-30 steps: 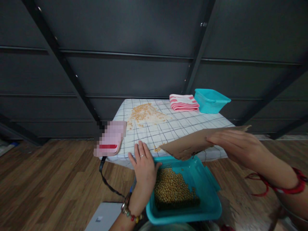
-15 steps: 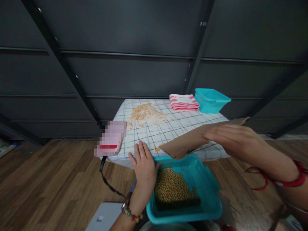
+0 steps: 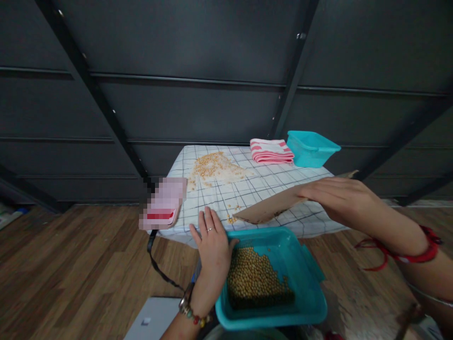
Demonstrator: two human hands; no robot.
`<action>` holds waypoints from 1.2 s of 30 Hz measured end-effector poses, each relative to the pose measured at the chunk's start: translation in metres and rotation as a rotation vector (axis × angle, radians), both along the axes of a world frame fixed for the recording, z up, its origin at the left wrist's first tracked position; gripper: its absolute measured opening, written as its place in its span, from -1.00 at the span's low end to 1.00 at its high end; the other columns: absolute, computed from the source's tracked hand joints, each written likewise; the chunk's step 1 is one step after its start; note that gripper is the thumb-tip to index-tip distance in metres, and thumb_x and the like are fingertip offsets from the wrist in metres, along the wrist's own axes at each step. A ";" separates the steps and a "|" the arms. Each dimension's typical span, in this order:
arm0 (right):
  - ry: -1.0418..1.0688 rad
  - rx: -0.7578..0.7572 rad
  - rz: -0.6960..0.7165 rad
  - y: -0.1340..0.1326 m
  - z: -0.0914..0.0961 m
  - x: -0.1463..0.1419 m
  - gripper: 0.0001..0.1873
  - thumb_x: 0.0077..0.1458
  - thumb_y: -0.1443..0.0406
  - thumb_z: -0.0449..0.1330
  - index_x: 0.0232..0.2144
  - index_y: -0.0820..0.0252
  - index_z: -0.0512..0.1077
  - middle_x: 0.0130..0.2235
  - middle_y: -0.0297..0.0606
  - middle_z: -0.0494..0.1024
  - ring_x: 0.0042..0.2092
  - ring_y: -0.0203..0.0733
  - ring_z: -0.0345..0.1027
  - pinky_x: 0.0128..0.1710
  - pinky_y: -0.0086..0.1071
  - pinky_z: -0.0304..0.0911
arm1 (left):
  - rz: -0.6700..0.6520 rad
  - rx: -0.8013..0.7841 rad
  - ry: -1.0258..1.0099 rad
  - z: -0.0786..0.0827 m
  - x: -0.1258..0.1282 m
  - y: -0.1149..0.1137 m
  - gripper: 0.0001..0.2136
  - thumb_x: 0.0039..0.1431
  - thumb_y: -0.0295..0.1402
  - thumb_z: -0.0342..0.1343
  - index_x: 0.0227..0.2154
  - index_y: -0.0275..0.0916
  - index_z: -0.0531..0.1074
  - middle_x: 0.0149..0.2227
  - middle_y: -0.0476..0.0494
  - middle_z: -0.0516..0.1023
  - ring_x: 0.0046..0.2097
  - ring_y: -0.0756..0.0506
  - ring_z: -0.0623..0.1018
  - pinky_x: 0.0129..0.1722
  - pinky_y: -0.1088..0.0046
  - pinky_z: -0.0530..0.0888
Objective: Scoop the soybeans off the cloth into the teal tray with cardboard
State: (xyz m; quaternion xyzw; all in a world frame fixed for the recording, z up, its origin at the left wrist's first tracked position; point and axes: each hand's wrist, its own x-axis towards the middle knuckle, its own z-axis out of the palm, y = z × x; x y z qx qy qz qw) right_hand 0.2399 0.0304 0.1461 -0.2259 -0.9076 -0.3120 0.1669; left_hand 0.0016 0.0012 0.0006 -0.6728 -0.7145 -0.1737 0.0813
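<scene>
My left hand (image 3: 211, 243) grips the near-left rim of a teal tub (image 3: 307, 288) holding a heap of yellow beans (image 3: 256, 281), held just below the table's front edge. My right hand (image 3: 334, 196) holds a flat piece of brown cardboard (image 3: 269, 208), tilted low over the checked tablecloth (image 3: 247, 189). The cardboard's lower left tip lies beside a few loose beans (image 3: 231, 218) near the table's front edge. A larger scatter of beans (image 3: 212, 166) lies at the back left of the cloth.
A folded pink-striped towel (image 3: 271, 151) and a second teal tub (image 3: 311, 147) sit at the table's far right. A blurred pink object (image 3: 163, 203) with a black strap hangs off the left corner. Wooden floor surrounds the table, and a dark panelled wall stands behind.
My right hand has lifted the cardboard away from the tub and lowered it flatter over the tablecloth. My left hand and the tub stayed put.
</scene>
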 end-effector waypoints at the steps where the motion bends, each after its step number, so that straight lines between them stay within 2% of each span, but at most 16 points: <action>1: 0.001 -0.010 0.001 0.000 0.000 0.001 -0.67 0.04 0.58 -0.11 -0.26 0.24 0.33 -0.33 -0.23 0.55 -0.29 -0.28 0.44 -0.28 -0.37 0.39 | 0.000 0.002 -0.005 0.000 0.000 0.000 -0.36 -0.10 -0.35 0.11 0.07 -0.55 0.14 0.15 -0.52 0.19 0.17 -0.40 0.19 0.08 -0.18 0.13; 12: 0.010 -0.002 0.022 0.012 -0.001 -0.002 -0.72 0.07 0.53 -0.11 -0.29 0.26 0.34 -0.37 -0.21 0.55 -0.34 -0.25 0.44 -0.35 -0.36 0.40 | 0.003 -0.021 -0.024 0.001 0.000 0.000 -0.37 -0.08 -0.33 0.10 0.08 -0.49 0.14 0.17 -0.49 0.17 0.18 -0.38 0.16 0.09 -0.18 0.10; 18: 0.033 -0.078 0.030 0.013 -0.005 0.004 -0.72 0.07 0.52 -0.11 -0.27 0.21 0.33 -0.35 -0.25 0.54 -0.31 -0.31 0.43 -0.30 -0.41 0.38 | -0.007 -0.041 -0.026 0.002 0.000 -0.001 -0.35 -0.06 -0.30 0.10 0.09 -0.53 0.11 0.17 -0.52 0.16 0.19 -0.39 0.15 0.10 -0.18 0.10; 22: 0.020 -0.054 0.018 0.019 -0.008 0.003 -0.71 0.05 0.55 -0.10 -0.27 0.28 0.35 -0.35 -0.20 0.54 -0.31 -0.28 0.44 -0.31 -0.41 0.37 | -0.011 -0.008 -0.022 0.000 -0.001 -0.001 -0.35 -0.06 -0.31 0.09 0.11 -0.50 0.09 0.16 -0.53 0.18 0.18 -0.40 0.15 0.09 -0.20 0.09; 26: 0.044 -0.049 0.007 0.022 -0.010 0.005 -0.70 0.06 0.54 -0.10 -0.26 0.24 0.35 -0.34 -0.22 0.55 -0.29 -0.30 0.44 -0.28 -0.42 0.37 | -0.025 0.026 -0.017 -0.004 -0.001 -0.001 -0.34 -0.04 -0.31 0.07 0.14 -0.44 0.04 0.15 -0.53 0.19 0.18 -0.41 0.16 0.06 -0.24 0.10; 30: 0.048 -0.056 0.021 0.018 -0.011 0.006 -0.75 0.08 0.51 -0.08 -0.28 0.27 0.36 -0.35 -0.21 0.55 -0.30 -0.30 0.43 -0.28 -0.43 0.37 | -0.015 0.010 -0.022 -0.001 -0.001 -0.001 -0.37 -0.06 -0.31 0.09 0.10 -0.47 0.11 0.16 -0.52 0.19 0.17 -0.40 0.17 0.07 -0.21 0.10; 36: 0.040 -0.025 -0.009 0.022 -0.017 -0.002 -0.70 0.05 0.54 -0.11 -0.28 0.29 0.37 -0.35 -0.20 0.55 -0.30 -0.29 0.43 -0.28 -0.42 0.37 | -0.004 -0.001 -0.018 0.002 0.000 -0.002 -0.38 -0.07 -0.32 0.11 0.08 -0.51 0.14 0.16 -0.51 0.19 0.18 -0.39 0.17 0.08 -0.18 0.12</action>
